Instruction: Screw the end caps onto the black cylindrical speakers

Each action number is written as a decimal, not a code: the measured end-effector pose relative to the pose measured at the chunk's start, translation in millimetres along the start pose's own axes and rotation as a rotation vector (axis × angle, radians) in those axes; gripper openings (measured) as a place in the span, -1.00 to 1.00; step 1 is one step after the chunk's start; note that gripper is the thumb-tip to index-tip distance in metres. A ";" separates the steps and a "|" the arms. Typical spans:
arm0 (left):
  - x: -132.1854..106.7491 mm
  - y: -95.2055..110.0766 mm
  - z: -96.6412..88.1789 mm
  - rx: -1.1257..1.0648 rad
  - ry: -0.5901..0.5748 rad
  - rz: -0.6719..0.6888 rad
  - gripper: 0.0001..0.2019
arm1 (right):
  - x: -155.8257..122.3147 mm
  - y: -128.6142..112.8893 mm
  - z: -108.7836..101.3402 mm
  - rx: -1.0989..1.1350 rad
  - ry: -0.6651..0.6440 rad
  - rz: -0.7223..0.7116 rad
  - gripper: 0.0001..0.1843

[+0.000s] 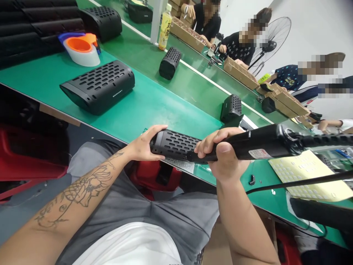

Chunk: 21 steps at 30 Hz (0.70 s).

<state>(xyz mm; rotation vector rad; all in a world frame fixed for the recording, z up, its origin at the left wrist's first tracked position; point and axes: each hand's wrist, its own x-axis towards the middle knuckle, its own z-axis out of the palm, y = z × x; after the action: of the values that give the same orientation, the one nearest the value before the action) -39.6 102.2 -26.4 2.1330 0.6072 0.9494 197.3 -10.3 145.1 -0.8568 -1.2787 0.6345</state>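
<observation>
My left hand (140, 145) grips the left end of a black perforated speaker housing (176, 142), thumb and fingers on opposite sides. The housing lies at the table's near edge, with clear plastic wrap (182, 165) under its near side. My right hand (227, 162) is wrapped round a black electric screwdriver (260, 141) held nearly level. Its nose points left and is at the housing's near right side; whether the bit touches a screw cannot be made out. A similar speaker (102, 86) marked MERKURY lies farther left on the green mat.
A tape roll (82, 53) and stacked black housings (35, 29) stand at left. More speakers (169, 62) and a drink bottle (165, 29) are farther back. At right lie a yellow sticker sheet (309, 176) and a black cable (298, 185). Co-workers sit across the table.
</observation>
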 end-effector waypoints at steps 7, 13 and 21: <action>0.9 0.6 0.3 0.013 -0.005 -0.014 0.20 | 4.4 2.0 -2.4 0.057 -0.097 0.025 -0.55; 0.5 1.0 0.3 0.008 -0.014 -0.034 0.21 | 2.0 3.9 -0.7 0.032 -0.118 0.060 -0.55; -1.2 3.3 5.3 0.057 0.006 -0.011 0.10 | 37.2 -11.7 -79.1 -0.389 0.475 -0.108 -0.76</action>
<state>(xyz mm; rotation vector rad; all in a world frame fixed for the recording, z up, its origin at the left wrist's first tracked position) -35.8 97.2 -26.9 2.1758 0.6552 0.9428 281.5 -1.7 170.1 -1.1664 -1.0130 0.0765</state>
